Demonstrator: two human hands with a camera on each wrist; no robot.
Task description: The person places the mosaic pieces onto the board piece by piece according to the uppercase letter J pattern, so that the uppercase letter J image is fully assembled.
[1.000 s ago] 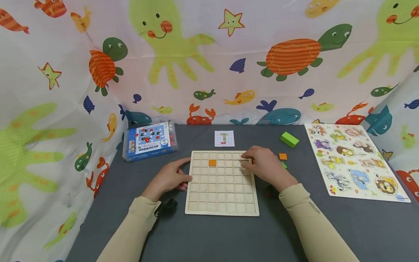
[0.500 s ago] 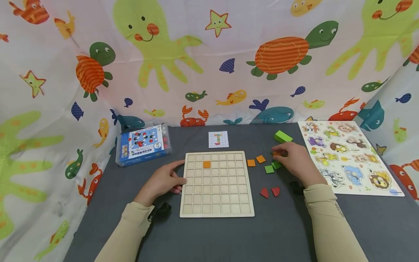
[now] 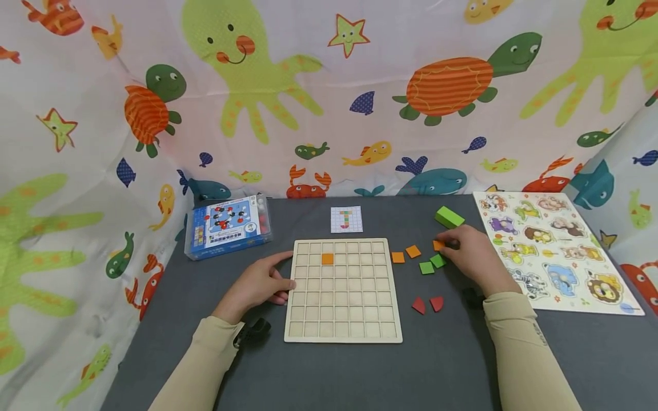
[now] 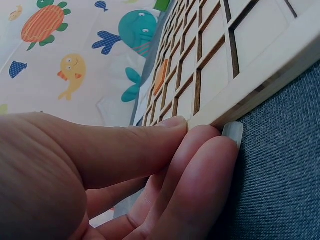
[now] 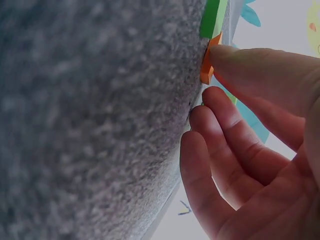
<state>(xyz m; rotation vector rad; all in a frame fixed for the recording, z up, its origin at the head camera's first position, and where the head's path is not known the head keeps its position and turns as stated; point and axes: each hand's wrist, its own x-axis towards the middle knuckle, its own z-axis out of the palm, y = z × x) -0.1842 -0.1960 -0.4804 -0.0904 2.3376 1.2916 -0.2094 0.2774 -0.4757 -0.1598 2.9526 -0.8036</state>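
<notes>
A wooden grid board (image 3: 343, 291) lies on the dark table, with one orange square tile (image 3: 327, 259) in a cell of its second row. My left hand (image 3: 257, 283) holds the board's left edge; the left wrist view shows the thumb on its rim (image 4: 250, 97) and fingertips against its side. Right of the board, my right hand (image 3: 472, 257) pinches another orange square tile (image 5: 209, 62) between thumb and index finger, at the table surface. Two orange tiles (image 3: 398, 258), two green tiles (image 3: 426, 268) and two red rounded pieces (image 3: 418, 305) lie between board and hand.
A small pattern card (image 3: 346, 220) with a coloured J-like shape lies behind the board. A green block (image 3: 449, 217) stands behind my right hand. An animal puzzle board (image 3: 555, 251) lies far right, a blue boxed kit (image 3: 228, 225) back left. A printed curtain hangs behind.
My right hand has moved from the board's upper right corner to the right, onto an orange tile, uncovering the loose pieces. The left hand stays at the board's edge; the head view shifts slightly.
</notes>
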